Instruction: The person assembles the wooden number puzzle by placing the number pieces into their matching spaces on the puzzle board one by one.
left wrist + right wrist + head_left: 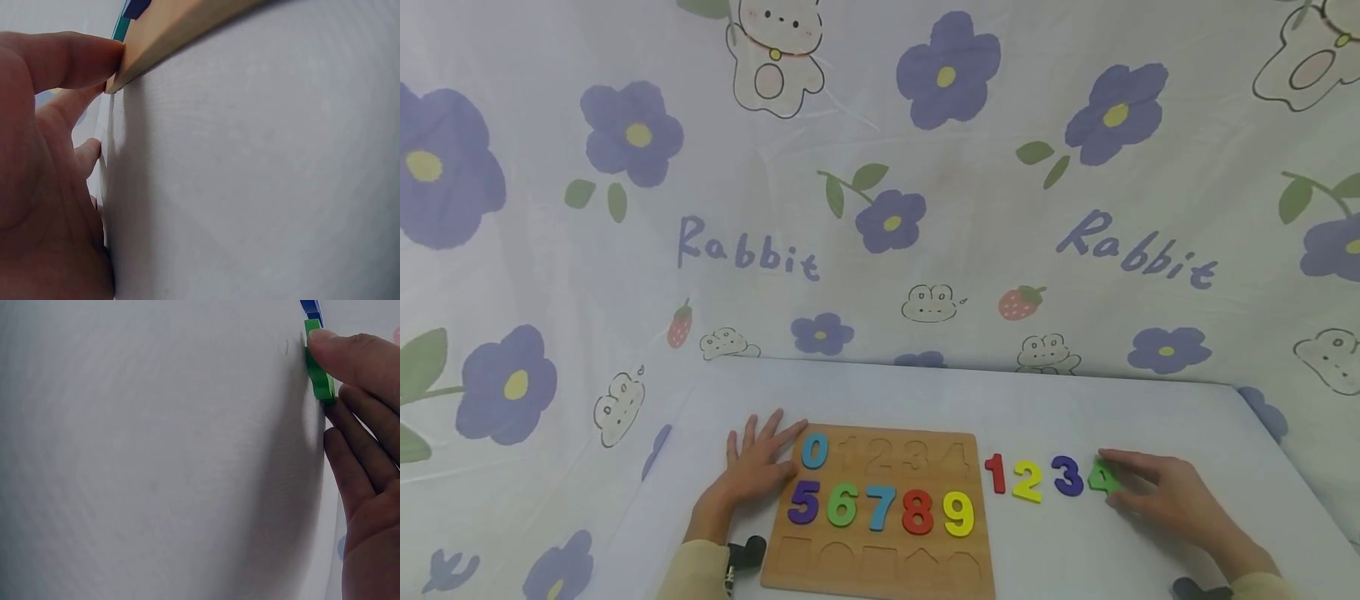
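Observation:
A wooden number puzzle board (880, 579) lies on the white table with the 0 and the 5 through 9 seated in it. The slots for 1 to 4 show bare wood. At its upper left edge my left hand (748, 467) rests with fingers spread, and in the left wrist view the thumb (81, 59) touches the board's side. To the right of the board stand a red 1 (996, 473), a yellow 2 (1027, 482) and a dark blue 3 (1067, 476) in a row. My right hand (1180, 500) pinches the green number 4 (1102, 477) at the row's end.
Along the board's bottom run several shallow outlined recesses (880, 567). A patterned cloth (880, 150) with flowers and rabbits hangs behind and beside the table (880, 387). Dark wrist mounts (748, 552) sit near both cuffs.

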Demonstrator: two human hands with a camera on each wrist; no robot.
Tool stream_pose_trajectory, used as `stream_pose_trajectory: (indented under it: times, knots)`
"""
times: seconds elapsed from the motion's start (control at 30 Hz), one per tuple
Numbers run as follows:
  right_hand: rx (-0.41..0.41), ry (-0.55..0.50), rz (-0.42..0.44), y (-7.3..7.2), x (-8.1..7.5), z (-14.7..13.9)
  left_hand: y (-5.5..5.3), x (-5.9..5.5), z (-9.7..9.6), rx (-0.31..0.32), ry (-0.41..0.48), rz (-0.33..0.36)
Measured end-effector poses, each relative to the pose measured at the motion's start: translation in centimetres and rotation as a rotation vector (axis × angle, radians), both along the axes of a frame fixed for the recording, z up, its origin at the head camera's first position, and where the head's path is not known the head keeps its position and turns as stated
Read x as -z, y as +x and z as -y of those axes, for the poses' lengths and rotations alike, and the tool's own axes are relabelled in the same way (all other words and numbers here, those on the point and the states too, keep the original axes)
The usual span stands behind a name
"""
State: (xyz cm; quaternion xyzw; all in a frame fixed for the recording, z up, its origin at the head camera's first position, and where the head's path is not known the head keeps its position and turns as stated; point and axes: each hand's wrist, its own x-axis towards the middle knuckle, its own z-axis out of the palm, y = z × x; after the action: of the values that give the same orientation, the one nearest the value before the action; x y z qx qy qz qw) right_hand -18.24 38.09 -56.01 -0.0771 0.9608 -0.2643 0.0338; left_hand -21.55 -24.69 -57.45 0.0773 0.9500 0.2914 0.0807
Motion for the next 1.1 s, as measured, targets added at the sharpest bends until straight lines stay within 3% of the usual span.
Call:
stream_pose_trajectory:
  times: [0.23,0.47,0.77,0.97,1.1]
  knots:
    - [0.039,0.002,-0.023,0.3,-0.1,-0.2,0.0,0.1,0.0,0.0,0.007,-0.001]
    - [-0.005,-0.011,-0.157,0.6,-2.2,0.6,-0.1,0.2,0.1,0.001,-0.01,-0.002]
    - [-0.067,-0.027,-0.242,1.0,-5.7,4.2,-0.1,0.2,0.1,0.001,0.001,0.002]
    - [-0.1,-0.079,-0.284,1.0,-6.9,6.9,0.1,-0.1,0.0,0.002,0.005,0.003]
    - [-0.122,-0.098,-0.287,0.9,-7.4,8.6,0.0,0.3,0.1,0.002,0.037,-0.024]
